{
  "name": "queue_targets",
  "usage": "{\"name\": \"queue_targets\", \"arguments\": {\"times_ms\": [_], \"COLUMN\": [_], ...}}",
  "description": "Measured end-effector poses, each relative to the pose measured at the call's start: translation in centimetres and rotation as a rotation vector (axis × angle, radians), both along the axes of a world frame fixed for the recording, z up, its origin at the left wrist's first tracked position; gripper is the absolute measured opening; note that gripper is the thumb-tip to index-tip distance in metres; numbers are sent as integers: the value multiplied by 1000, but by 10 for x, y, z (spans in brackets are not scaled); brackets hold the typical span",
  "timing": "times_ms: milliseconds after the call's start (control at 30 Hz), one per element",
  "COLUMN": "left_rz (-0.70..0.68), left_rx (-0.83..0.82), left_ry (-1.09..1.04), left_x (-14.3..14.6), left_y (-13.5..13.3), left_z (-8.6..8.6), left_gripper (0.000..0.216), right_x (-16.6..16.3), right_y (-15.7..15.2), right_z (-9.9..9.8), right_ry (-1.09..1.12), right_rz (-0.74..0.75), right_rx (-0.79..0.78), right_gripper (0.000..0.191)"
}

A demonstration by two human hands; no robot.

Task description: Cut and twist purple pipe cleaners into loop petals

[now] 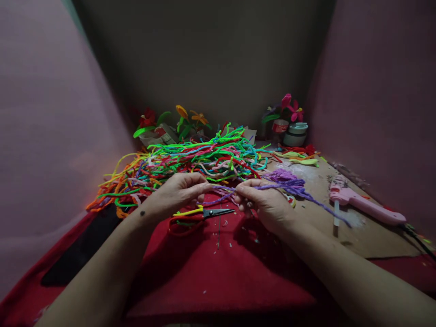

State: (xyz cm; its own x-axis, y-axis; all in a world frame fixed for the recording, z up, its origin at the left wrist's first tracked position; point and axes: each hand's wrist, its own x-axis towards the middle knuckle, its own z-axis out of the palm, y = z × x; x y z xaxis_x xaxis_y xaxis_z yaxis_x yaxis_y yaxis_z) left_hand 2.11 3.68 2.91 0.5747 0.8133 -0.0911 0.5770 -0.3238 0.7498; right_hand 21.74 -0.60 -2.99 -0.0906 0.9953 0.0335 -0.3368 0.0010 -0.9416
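Between my two hands runs a purple pipe cleaner [223, 187], pinched by the fingertips on both sides. My left hand [187, 188] is closed on its left part. Closed on it farther along is my right hand [257, 197], with a longer stretch trailing off to the right. Just beyond the right hand lies a bunch of purple pipe cleaners [288, 179]. Below the pinched stretch, scissors [204, 213] with red and yellow handles rest on the red cloth [218, 281]. A thin wire [219, 231] lies beside their blades. The palms and some fingers are hidden.
A big heap of coloured pipe cleaners [204, 156] spreads behind my hands. At right, a pink glue gun [368, 204] lies on cardboard [354, 240]. Pipe-cleaner flowers [199, 118] stand in containers at the back, near a lidded jar [295, 134]. A dark flat object [81, 245] lies left.
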Motion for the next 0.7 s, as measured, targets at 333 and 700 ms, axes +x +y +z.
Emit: {"name": "queue_targets", "arguments": {"times_ms": [333, 700], "left_rz": [-214, -272], "left_rx": [577, 348], "left_ry": [636, 364], "left_x": [-23, -24], "left_y": [-8, -6], "left_z": [-35, -16], "left_gripper": [14, 9], "right_x": [3, 4], "right_y": [4, 3], "right_z": [-3, 0], "right_ry": [42, 122], "right_rz": [14, -77], "right_rx": [-68, -71], "right_gripper": [17, 17]}}
